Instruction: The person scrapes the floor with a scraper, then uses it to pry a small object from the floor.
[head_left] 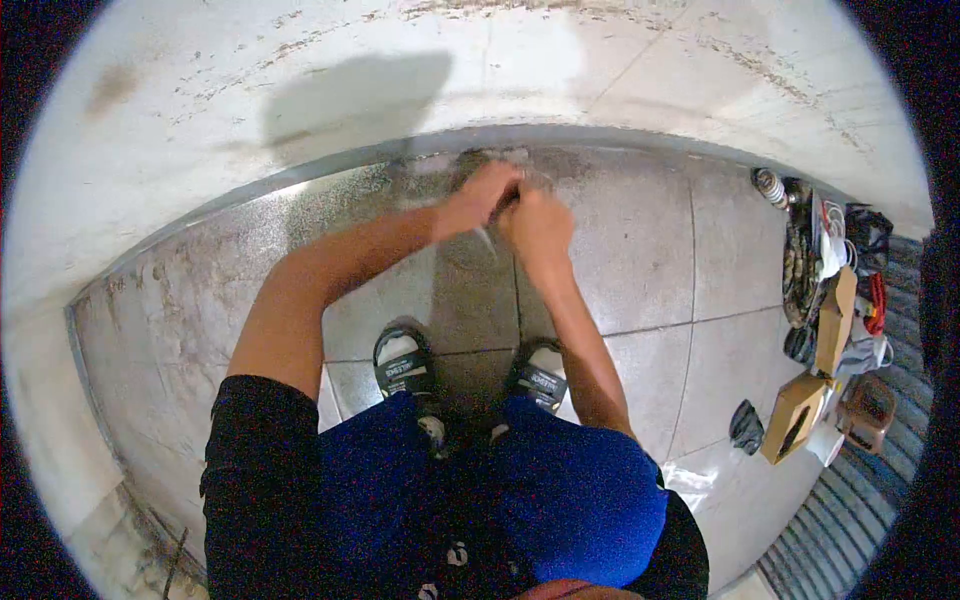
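My left hand (484,197) and my right hand (538,232) meet in front of me, low over the tiled floor near the wall. The fingers of both are closed, and the knuckles nearly touch. Between them shows a small dark patch, too blurred to name. A thin pale strip (486,240) hangs just below my left hand; what it belongs to is hidden. Behind the hands, the floor has a dark, damp-looking stain (470,160) along the foot of the wall.
My feet in dark sandals (403,362) stand on the grey floor tiles (640,250). To the right lie an open cardboard box (792,418), a dark crumpled bag (746,428), a brown plastic stool-like thing (868,412) and a pile of cables and parts (800,250), beside a ribbed shutter (850,510).
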